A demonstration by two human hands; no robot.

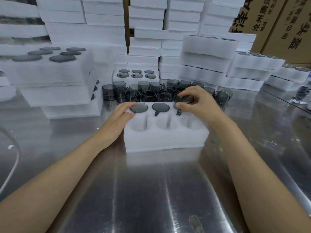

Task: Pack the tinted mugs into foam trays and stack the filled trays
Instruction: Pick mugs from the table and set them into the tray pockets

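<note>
A white foam tray (pixel 165 137) with six round holes lies on the steel table in front of me. Its far row holds upside-down grey tinted mugs: one at the left (pixel 139 107), one in the middle (pixel 160 107). My right hand (pixel 196 101) grips a third mug (pixel 182 100) at the far right hole, partly sunk in. My left hand (pixel 120 115) rests on the tray's left edge, fingertips touching the left mug. The three near holes are bare. Several loose mugs (pixel 148 92) stand just behind the tray.
Filled trays are stacked at the left (pixel 50 71), behind the loose mugs (pixel 134 74), and at the right (pixel 207 63). Tall piles of foam (pixel 104 22) and cardboard boxes (pixel 277 26) line the back. A clear bottle (pixel 302 95) stands far right.
</note>
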